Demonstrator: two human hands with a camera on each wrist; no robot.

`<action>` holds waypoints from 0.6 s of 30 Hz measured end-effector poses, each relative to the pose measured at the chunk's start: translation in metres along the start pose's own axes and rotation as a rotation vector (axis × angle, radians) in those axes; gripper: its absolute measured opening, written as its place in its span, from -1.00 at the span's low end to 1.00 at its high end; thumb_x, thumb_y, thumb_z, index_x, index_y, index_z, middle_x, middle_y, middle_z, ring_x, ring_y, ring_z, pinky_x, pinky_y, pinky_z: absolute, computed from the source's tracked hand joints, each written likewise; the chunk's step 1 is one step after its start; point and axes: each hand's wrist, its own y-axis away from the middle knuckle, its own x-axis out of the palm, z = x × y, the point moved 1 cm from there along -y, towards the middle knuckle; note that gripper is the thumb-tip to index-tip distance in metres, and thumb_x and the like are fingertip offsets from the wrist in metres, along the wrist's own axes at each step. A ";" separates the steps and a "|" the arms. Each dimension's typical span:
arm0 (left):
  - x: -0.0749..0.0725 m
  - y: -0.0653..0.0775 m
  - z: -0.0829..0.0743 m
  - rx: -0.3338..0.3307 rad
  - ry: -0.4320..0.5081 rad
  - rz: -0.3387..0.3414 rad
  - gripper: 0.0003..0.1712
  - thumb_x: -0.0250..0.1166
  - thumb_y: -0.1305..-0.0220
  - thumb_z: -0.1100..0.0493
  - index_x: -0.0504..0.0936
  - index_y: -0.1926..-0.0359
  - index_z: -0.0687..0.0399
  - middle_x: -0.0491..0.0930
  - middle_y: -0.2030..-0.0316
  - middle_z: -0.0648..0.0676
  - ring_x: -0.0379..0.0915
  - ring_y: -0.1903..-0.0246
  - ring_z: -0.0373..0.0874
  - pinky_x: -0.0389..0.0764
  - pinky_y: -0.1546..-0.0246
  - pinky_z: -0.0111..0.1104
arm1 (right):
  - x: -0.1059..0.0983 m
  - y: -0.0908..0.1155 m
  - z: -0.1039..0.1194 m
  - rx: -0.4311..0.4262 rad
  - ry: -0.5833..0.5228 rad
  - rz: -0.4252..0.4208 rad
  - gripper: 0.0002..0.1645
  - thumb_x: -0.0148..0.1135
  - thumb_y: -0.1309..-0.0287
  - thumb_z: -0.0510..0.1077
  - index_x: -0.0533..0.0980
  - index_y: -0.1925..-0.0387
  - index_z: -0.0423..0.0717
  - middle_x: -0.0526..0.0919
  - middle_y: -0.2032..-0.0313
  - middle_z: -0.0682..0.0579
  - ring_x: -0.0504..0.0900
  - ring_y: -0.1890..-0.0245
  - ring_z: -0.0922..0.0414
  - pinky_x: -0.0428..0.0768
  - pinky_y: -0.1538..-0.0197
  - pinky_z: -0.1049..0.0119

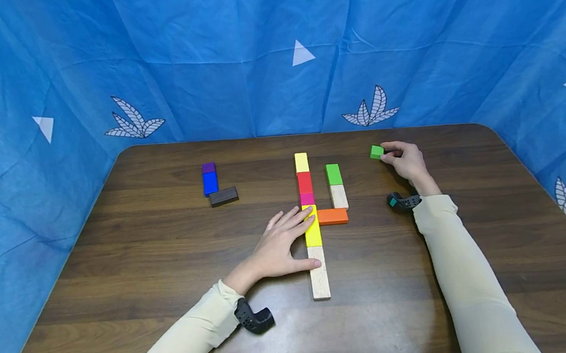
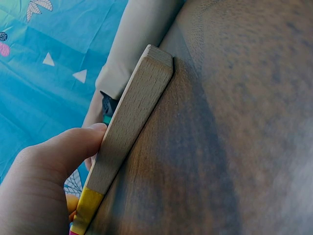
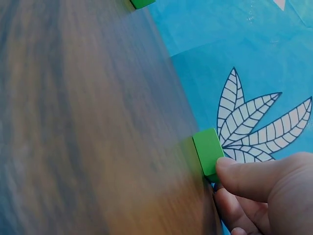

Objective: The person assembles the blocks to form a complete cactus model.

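Note:
My left hand (image 1: 279, 246) lies over a line of blocks with its fingers spread. Its fingertips rest on the long yellow block (image 1: 313, 235), and the thumb touches the plain wooden block (image 1: 320, 283) at the near end. Farther up that line come a pink block (image 1: 307, 199), a red block (image 1: 304, 183) and a pale yellow block (image 1: 301, 162). At the back right, my right hand (image 1: 407, 164) pinches a small green block (image 1: 376, 152) between thumb and fingers. The right wrist view shows the thumb pressed to the green block's side (image 3: 208, 152).
An orange block (image 1: 333, 216) juts right from the line. Beyond it stand a short wooden block (image 1: 338, 197) and another green block (image 1: 334, 174), end to end. To the left lie a purple block (image 1: 209, 167), a blue block (image 1: 210, 183) and a dark brown block (image 1: 224, 197).

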 end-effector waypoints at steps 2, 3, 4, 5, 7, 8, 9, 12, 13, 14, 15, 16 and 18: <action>0.000 0.000 0.001 0.000 0.000 0.000 0.05 0.33 -0.05 -0.35 0.25 -0.46 0.04 0.12 -0.50 0.04 -0.07 -0.51 0.07 -0.10 -0.48 0.08 | 0.000 0.000 0.000 0.001 0.004 -0.007 -0.51 0.12 -0.38 -0.14 0.44 -0.30 -0.14 0.55 -0.02 -0.23 0.42 0.11 0.02 0.38 0.22 0.37; 0.000 0.000 0.001 0.001 -0.001 -0.002 0.05 0.33 -0.05 -0.35 0.25 -0.46 0.05 0.13 -0.50 0.04 -0.07 -0.51 0.07 -0.09 -0.47 0.08 | 0.000 0.000 0.000 0.000 0.005 -0.010 -0.51 0.12 -0.38 -0.14 0.44 -0.29 -0.14 0.55 -0.02 -0.24 0.42 0.11 0.02 0.38 0.22 0.37; 0.000 0.000 0.001 0.002 0.000 -0.003 0.05 0.33 -0.05 -0.35 0.25 -0.46 0.05 0.13 -0.50 0.04 -0.07 -0.51 0.07 -0.09 -0.47 0.09 | 0.000 0.000 0.001 -0.001 0.007 -0.015 -0.51 0.12 -0.37 -0.14 0.45 -0.29 -0.14 0.56 -0.02 -0.24 0.42 0.10 0.01 0.38 0.21 0.36; 0.001 0.000 0.001 0.003 -0.001 -0.005 0.05 0.33 -0.05 -0.35 0.25 -0.46 0.05 0.13 -0.50 0.05 -0.07 -0.51 0.07 -0.09 -0.47 0.09 | 0.000 0.001 0.001 -0.004 0.010 -0.019 -0.52 0.12 -0.37 -0.15 0.45 -0.28 -0.15 0.56 -0.03 -0.24 0.43 0.10 0.00 0.38 0.21 0.35; 0.001 0.000 0.002 0.004 -0.003 -0.004 0.05 0.33 -0.05 -0.35 0.25 -0.46 0.04 0.13 -0.50 0.04 -0.07 -0.51 0.07 -0.09 -0.47 0.09 | 0.000 0.001 0.001 -0.009 0.010 -0.028 -0.52 0.12 -0.37 -0.16 0.45 -0.28 -0.16 0.57 -0.04 -0.26 0.45 0.07 -0.02 0.39 0.18 0.33; 0.001 0.000 0.002 0.005 -0.004 -0.004 0.05 0.33 -0.05 -0.35 0.25 -0.46 0.04 0.13 -0.50 0.04 -0.07 -0.51 0.07 -0.09 -0.47 0.09 | 0.000 0.001 0.001 -0.010 0.010 -0.032 -0.52 0.12 -0.38 -0.16 0.45 -0.28 -0.17 0.56 -0.05 -0.26 0.45 0.05 -0.03 0.40 0.15 0.32; 0.002 0.000 0.002 0.007 -0.005 -0.003 0.05 0.32 -0.05 -0.36 0.25 -0.46 0.04 0.12 -0.50 0.04 -0.07 -0.51 0.06 -0.09 -0.47 0.08 | -0.001 0.001 0.001 -0.011 0.008 -0.038 -0.52 0.12 -0.38 -0.16 0.45 -0.28 -0.17 0.56 -0.07 -0.26 0.45 0.03 -0.05 0.42 0.13 0.30; 0.003 -0.001 0.003 0.008 -0.007 0.001 0.05 0.32 -0.05 -0.36 0.24 -0.47 0.04 0.11 -0.50 0.03 -0.08 -0.52 0.06 -0.09 -0.47 0.07 | -0.001 0.000 0.003 -0.006 -0.006 -0.053 -0.52 0.11 -0.38 -0.16 0.45 -0.28 -0.17 0.54 -0.12 -0.25 0.44 -0.04 -0.07 0.45 0.03 0.23; 0.003 -0.001 0.003 0.008 -0.007 0.000 0.06 0.32 -0.05 -0.36 0.24 -0.47 0.04 0.11 -0.50 0.03 -0.08 -0.52 0.06 -0.10 -0.47 0.07 | -0.001 0.000 0.004 -0.005 -0.011 -0.059 -0.52 0.12 -0.38 -0.16 0.45 -0.28 -0.17 0.53 -0.13 -0.25 0.44 -0.05 -0.08 0.46 0.01 0.20; 0.003 -0.001 0.003 0.008 -0.007 0.000 0.06 0.32 -0.05 -0.36 0.24 -0.46 0.04 0.11 -0.50 0.03 -0.07 -0.51 0.06 -0.09 -0.47 0.07 | -0.001 -0.001 0.006 -0.007 -0.018 -0.065 -0.52 0.12 -0.37 -0.17 0.45 -0.28 -0.18 0.53 -0.13 -0.25 0.44 -0.06 -0.08 0.47 -0.01 0.17; 0.003 -0.001 0.003 0.006 -0.007 -0.001 0.06 0.32 -0.05 -0.36 0.24 -0.46 0.04 0.11 -0.50 0.03 -0.07 -0.51 0.06 -0.10 -0.48 0.07 | -0.001 -0.002 0.009 -0.011 -0.025 -0.069 -0.52 0.12 -0.37 -0.17 0.45 -0.27 -0.18 0.53 -0.14 -0.25 0.44 -0.06 -0.08 0.48 -0.02 0.16; 0.003 -0.001 0.003 0.005 -0.007 -0.002 0.06 0.32 -0.05 -0.36 0.24 -0.46 0.04 0.11 -0.50 0.03 -0.07 -0.51 0.06 -0.09 -0.48 0.07 | 0.000 -0.002 0.012 -0.016 -0.033 -0.072 -0.53 0.13 -0.37 -0.17 0.45 -0.27 -0.19 0.53 -0.13 -0.25 0.44 -0.06 -0.08 0.49 -0.02 0.16; 0.003 0.000 0.003 0.003 -0.008 -0.005 0.05 0.33 -0.05 -0.36 0.25 -0.46 0.04 0.12 -0.50 0.04 -0.07 -0.51 0.06 -0.09 -0.48 0.07 | 0.001 -0.004 0.020 -0.028 -0.047 -0.075 -0.53 0.14 -0.36 -0.19 0.46 -0.26 -0.20 0.53 -0.12 -0.25 0.46 -0.04 -0.07 0.50 0.01 0.19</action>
